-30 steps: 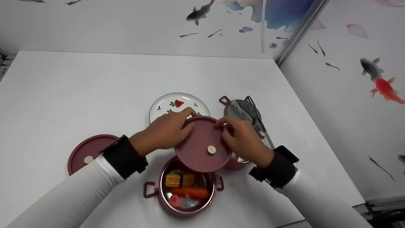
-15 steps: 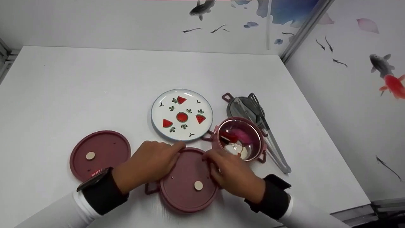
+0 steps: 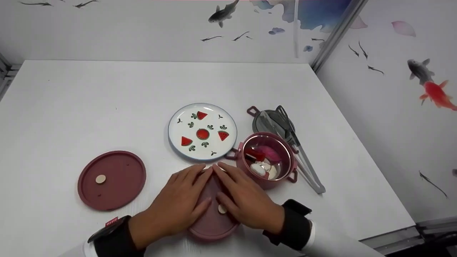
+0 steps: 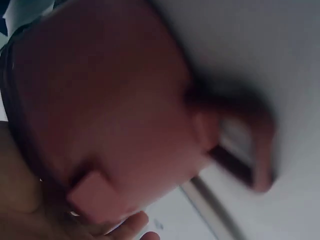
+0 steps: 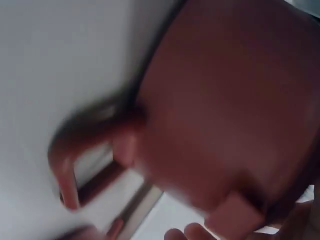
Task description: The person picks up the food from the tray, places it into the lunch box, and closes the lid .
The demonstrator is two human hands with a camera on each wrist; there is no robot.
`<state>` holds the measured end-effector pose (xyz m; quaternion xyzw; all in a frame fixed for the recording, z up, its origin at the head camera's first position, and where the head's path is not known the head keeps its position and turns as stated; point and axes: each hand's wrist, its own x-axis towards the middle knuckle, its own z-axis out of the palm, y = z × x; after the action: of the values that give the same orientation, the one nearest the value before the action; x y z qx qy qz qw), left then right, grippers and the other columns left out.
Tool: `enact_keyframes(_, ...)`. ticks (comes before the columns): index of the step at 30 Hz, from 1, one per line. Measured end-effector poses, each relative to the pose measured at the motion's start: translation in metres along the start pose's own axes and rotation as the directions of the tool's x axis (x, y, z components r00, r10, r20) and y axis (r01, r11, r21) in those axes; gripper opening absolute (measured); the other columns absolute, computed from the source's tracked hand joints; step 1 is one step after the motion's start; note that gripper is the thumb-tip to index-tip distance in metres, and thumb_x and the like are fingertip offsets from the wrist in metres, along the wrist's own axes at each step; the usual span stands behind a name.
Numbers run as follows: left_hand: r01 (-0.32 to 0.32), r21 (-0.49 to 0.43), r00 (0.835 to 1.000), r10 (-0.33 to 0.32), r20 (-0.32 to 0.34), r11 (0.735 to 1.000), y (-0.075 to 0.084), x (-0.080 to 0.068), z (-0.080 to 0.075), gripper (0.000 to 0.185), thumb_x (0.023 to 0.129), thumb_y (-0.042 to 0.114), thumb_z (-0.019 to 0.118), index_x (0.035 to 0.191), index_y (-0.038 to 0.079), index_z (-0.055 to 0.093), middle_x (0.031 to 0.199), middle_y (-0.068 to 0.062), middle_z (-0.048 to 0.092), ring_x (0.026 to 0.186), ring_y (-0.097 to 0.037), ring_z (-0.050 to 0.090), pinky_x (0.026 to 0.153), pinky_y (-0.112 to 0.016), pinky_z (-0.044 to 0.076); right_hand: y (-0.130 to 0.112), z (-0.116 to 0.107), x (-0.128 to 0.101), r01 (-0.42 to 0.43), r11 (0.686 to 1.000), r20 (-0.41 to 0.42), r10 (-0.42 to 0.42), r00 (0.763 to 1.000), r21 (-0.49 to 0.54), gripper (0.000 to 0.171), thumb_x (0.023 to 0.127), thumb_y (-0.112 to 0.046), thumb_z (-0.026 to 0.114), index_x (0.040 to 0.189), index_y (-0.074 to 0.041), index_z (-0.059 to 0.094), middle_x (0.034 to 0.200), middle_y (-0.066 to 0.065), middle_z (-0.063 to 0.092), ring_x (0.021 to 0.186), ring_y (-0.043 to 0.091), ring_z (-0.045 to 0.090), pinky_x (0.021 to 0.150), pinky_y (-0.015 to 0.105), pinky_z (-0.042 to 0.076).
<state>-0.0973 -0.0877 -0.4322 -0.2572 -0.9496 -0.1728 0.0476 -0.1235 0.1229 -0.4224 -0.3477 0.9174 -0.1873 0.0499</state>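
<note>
Lidded pot (image 3: 212, 221): maroon, stood near the front edge of the white table (image 3: 71, 107), roughly mid-width. Its lid (image 3: 210, 214) sat on it, a small pale disc (image 3: 222, 209) showing on top between the hands. Wrist views showed the pot's maroon wall (image 4: 110, 110) and a loop handle (image 4: 250, 150) close up, blurred.

Left hand (image 3: 175, 207): lay flat on the lid's left half, fingers straight and together, pressing down; nothing gripped.

Right hand (image 3: 242, 201): lay flat on the lid's right half, fingers extended, tips just beside those of the left hand at the lid's far edge.

Open pot (image 3: 267, 160): maroon with a steel inside, just right of and behind the lidded pot, holding red, pink and pale pieces.

Plate (image 3: 202, 131): white with watermelon pattern, behind the hands, touching or nearly touching the open pot's handle.

Spare lid (image 3: 111, 179): maroon, flat on the table, well left of the hands.

Grey lid (image 3: 266, 123): behind the open pot, with tongs (image 3: 300, 153) laid across it toward the right edge.
</note>
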Motion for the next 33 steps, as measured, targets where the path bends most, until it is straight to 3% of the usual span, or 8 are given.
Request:
enact_keyframes(5,0.025,-0.083,0.998,-0.02,0.066,0.996,-0.005,-0.001,0.007,0.064,0.094,0.042,0.04,0.148,0.017,0.016,0.151,-0.007,0.024,0.137,-0.02,0.026,0.107,-0.044,0.031,-0.001,0.01,0.001,-0.016,0.999,0.04,0.015,0.999,0.033,0.064,0.096,-0.044,0.037,0.148,-0.023,0.006,0.154,0.0,0.012,0.141,0.014,0.018,0.109,0.039,0.03)
enact_keyframes(11,0.047,-0.099,0.997,-0.042,0.058,0.994,-0.011,0.002,0.013,0.064,0.093,0.039,0.041,0.148,0.019,0.014,0.148,-0.005,0.029,0.133,-0.018,0.033,0.103,-0.043,0.035,0.0,0.021,0.005,-0.009,1.0,-0.019,0.009,1.0,-0.001,0.065,0.095,-0.043,0.037,0.148,-0.022,0.006,0.154,0.0,0.014,0.14,0.014,0.02,0.108,0.039,0.032)
enact_keyframes(19,0.036,-0.005,0.999,-0.036,-0.031,0.999,-0.007,0.005,0.015,0.065,0.091,0.037,0.042,0.147,0.013,0.02,0.138,-0.009,0.039,0.121,-0.023,0.045,0.094,-0.044,0.041,-0.003,0.021,0.008,0.051,0.98,-0.059,-0.063,0.996,-0.194,0.066,0.096,-0.043,0.033,0.148,-0.013,0.008,0.154,0.006,0.015,0.141,0.018,0.018,0.11,0.037,0.028)
enact_keyframes(26,0.045,-0.041,0.999,-0.046,-0.012,0.998,-0.007,0.005,0.009,0.07,0.09,0.037,0.045,0.148,0.013,0.014,0.135,-0.006,0.04,0.114,-0.021,0.048,0.092,-0.038,0.043,-0.003,0.014,0.013,0.122,0.961,0.01,-0.123,0.992,-0.248,0.07,0.095,-0.046,0.03,0.148,-0.01,0.002,0.155,0.008,0.01,0.141,0.02,0.017,0.111,0.037,0.028)
enact_keyframes(33,0.064,-0.105,0.997,-0.06,0.04,0.992,-0.008,0.005,0.012,0.067,0.092,0.04,0.041,0.148,0.016,0.014,0.136,-0.003,0.039,0.118,-0.02,0.046,0.094,-0.04,0.041,-0.005,0.017,0.01,0.101,0.958,0.02,-0.099,0.995,-0.268,0.073,0.094,-0.052,0.027,0.148,-0.009,0.003,0.155,0.008,0.009,0.14,0.022,0.019,0.109,0.039,0.031)
